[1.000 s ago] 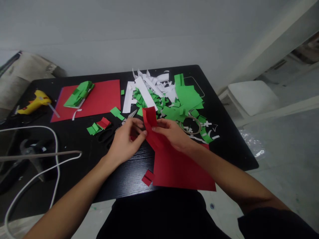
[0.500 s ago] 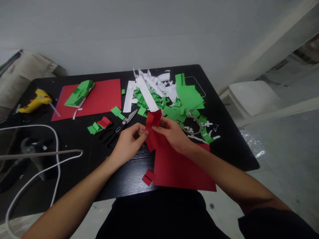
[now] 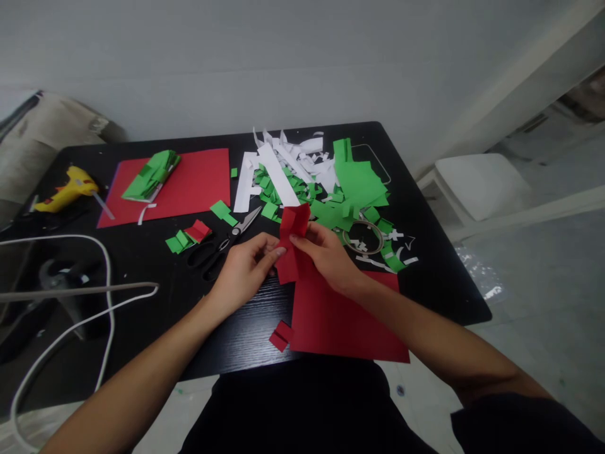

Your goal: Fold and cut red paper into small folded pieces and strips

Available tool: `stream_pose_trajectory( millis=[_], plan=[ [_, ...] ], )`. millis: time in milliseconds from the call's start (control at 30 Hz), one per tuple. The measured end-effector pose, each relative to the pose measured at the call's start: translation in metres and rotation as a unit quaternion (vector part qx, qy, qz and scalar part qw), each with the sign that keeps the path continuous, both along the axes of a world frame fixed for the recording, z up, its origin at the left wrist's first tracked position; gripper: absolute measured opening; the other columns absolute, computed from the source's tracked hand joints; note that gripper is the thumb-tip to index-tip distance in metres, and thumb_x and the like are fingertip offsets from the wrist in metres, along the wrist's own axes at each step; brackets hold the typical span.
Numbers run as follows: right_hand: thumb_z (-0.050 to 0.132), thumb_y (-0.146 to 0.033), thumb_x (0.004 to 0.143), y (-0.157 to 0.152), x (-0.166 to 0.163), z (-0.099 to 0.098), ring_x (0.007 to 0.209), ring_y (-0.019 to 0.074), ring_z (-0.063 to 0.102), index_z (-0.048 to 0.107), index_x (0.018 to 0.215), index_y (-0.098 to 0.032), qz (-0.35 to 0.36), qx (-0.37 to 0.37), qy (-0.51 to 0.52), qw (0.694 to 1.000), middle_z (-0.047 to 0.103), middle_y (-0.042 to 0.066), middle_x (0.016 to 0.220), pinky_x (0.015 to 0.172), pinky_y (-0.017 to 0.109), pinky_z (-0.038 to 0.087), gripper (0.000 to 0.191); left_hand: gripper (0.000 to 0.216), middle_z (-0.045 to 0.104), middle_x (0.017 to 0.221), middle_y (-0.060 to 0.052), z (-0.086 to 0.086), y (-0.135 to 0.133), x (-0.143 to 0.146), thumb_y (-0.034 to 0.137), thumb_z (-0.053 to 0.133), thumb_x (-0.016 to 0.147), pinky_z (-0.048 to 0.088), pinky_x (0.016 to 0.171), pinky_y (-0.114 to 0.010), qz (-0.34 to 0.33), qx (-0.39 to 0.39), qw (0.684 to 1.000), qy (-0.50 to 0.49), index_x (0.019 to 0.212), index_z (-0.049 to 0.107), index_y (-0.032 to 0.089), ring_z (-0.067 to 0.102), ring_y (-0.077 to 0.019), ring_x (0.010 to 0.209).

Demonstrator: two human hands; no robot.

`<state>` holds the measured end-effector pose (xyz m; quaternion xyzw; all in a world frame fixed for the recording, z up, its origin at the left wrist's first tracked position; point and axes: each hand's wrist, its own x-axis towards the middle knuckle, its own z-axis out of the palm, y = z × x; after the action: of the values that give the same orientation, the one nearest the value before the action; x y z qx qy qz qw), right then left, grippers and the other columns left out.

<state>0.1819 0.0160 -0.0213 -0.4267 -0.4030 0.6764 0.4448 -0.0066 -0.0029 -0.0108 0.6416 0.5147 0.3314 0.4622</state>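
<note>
Between both hands is a red folded paper piece [image 3: 289,268], creased and standing partly upright above the table. My left hand [image 3: 248,261] pinches its left edge between thumb and fingers. My right hand [image 3: 328,255] grips the right side, thumb on the front and fingers behind. Under my right hand and forearm lies a large red sheet [image 3: 347,325]. A small folded red paper [image 3: 282,335] rests by the sheet's left edge. Black-handled scissors [image 3: 227,243] lie partly open just beyond my left hand, near small green and red folded pieces [image 3: 198,231].
Beyond my hands are green scraps [image 3: 362,184], white paper strips [image 3: 276,176] and a tape roll [image 3: 363,238]. At left, a yellow glue gun [image 3: 70,190] lies near a red sheet [image 3: 203,180] bearing a green folded bundle [image 3: 152,176]. A white cable [image 3: 109,277] loops at front left.
The red folded piece has turned slightly in my fingers, its upper flaps tilting a little to the right. Both hands keep their hold in nearly the same place.
</note>
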Motion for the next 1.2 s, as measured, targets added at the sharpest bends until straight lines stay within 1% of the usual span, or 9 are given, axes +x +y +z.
stream_pose_trajectory(
  millis=[200, 300, 367, 433, 533, 700, 833, 967, 1200],
  plan=[
    [0.076, -0.037, 0.084, 0.001, 0.000, -0.002, 0.094, 0.0190, 0.069, 0.068, 0.099, -0.023, 0.000, 0.011, -0.004, 1.000, 0.075, 0.001, 0.099, 0.094, 0.036, 0.054, 0.022, 0.020, 0.068, 0.079, -0.001, -0.001, 0.000, 0.001, 0.041, 0.065, 0.099, 0.053, 0.063, -0.028, 0.001, 0.028, 0.999, 0.015, 0.096, 0.067, 0.021, 0.065, -0.0157, 0.068],
    [0.076, -0.032, 0.083, 0.003, 0.001, -0.005, 0.096, 0.0195, 0.070, 0.067, 0.096, -0.022, -0.017, 0.041, -0.040, 0.998, 0.075, 0.002, 0.099, 0.094, 0.036, 0.054, 0.019, 0.027, 0.071, 0.095, -0.003, 0.004, 0.000, 0.001, 0.034, 0.069, 0.096, 0.059, 0.072, -0.030, 0.042, 0.128, 0.990, 0.048, 0.119, 0.062, 0.021, 0.070, -0.0170, 0.079],
    [0.075, -0.029, 0.083, 0.003, 0.002, -0.006, 0.096, 0.0200, 0.070, 0.068, 0.094, -0.021, -0.017, 0.063, -0.079, 0.995, 0.075, 0.003, 0.098, 0.093, 0.036, 0.054, 0.016, 0.045, 0.069, 0.111, -0.007, 0.009, 0.002, -0.003, 0.029, 0.071, 0.094, 0.061, 0.077, -0.034, 0.070, 0.239, 0.964, 0.094, 0.135, 0.055, 0.023, 0.071, -0.0197, 0.091],
    [0.073, -0.026, 0.083, 0.004, 0.003, -0.006, 0.094, 0.0203, 0.071, 0.068, 0.093, -0.021, 0.000, 0.086, -0.123, 0.989, 0.076, 0.004, 0.096, 0.092, 0.036, 0.054, 0.012, 0.046, 0.065, 0.123, -0.010, 0.014, 0.004, -0.009, 0.025, 0.070, 0.093, 0.063, 0.084, -0.040, 0.066, 0.341, 0.925, 0.153, 0.138, 0.056, 0.025, 0.069, -0.0247, 0.105],
    [0.070, -0.023, 0.084, 0.003, 0.005, -0.004, 0.088, 0.0202, 0.071, 0.069, 0.090, -0.020, 0.023, 0.110, -0.171, 0.979, 0.076, 0.004, 0.093, 0.087, 0.036, 0.055, 0.006, 0.045, 0.058, 0.137, -0.012, 0.018, 0.008, -0.018, 0.018, 0.067, 0.094, 0.061, 0.096, -0.047, 0.020, 0.403, 0.885, 0.232, 0.137, 0.061, 0.030, 0.065, -0.0287, 0.117],
    [0.068, -0.019, 0.083, 0.002, 0.005, -0.003, 0.086, 0.0201, 0.071, 0.071, 0.088, -0.021, 0.027, 0.126, -0.201, 0.971, 0.077, 0.003, 0.091, 0.084, 0.036, 0.055, 0.006, 0.049, 0.057, 0.141, -0.013, 0.019, 0.011, -0.024, 0.015, 0.063, 0.097, 0.060, 0.097, -0.047, -0.022, 0.409, 0.869, 0.277, 0.142, 0.060, 0.032, 0.065, -0.0287, 0.118],
    [0.068, -0.019, 0.083, 0.004, 0.005, -0.002, 0.085, 0.0203, 0.071, 0.072, 0.087, -0.021, 0.023, 0.123, -0.210, 0.970, 0.078, 0.003, 0.090, 0.086, 0.037, 0.055, 0.006, 0.031, 0.063, 0.134, -0.013, 0.020, 0.011, -0.024, 0.016, 0.064, 0.095, 0.060, 0.097, -0.047, -0.021, 0.406, 0.869, 0.282, 0.125, 0.067, 0.025, 0.066, -0.0289, 0.115],
    [0.066, -0.018, 0.084, 0.004, 0.006, -0.002, 0.084, 0.0200, 0.071, 0.073, 0.088, -0.021, 0.028, 0.116, -0.219, 0.968, 0.077, 0.003, 0.089, 0.085, 0.036, 0.054, 0.009, 0.015, 0.063, 0.132, -0.014, 0.019, 0.013, -0.025, 0.013, 0.060, 0.094, 0.060, 0.094, -0.046, -0.036, 0.400, 0.869, 0.288, 0.106, 0.068, 0.020, 0.066, -0.0283, 0.114],
    [0.069, -0.026, 0.088, 0.003, 0.007, -0.002, 0.086, 0.0195, 0.070, 0.074, 0.093, -0.021, 0.072, 0.123, -0.189, 0.972, 0.078, 0.003, 0.092, 0.083, 0.034, 0.053, 0.009, 0.016, 0.068, 0.122, -0.009, 0.018, 0.010, -0.023, 0.009, 0.059, 0.087, 0.060, 0.092, -0.044, 0.002, 0.409, 0.880, 0.240, 0.091, 0.068, 0.022, 0.069, -0.0259, 0.107]
  ],
)
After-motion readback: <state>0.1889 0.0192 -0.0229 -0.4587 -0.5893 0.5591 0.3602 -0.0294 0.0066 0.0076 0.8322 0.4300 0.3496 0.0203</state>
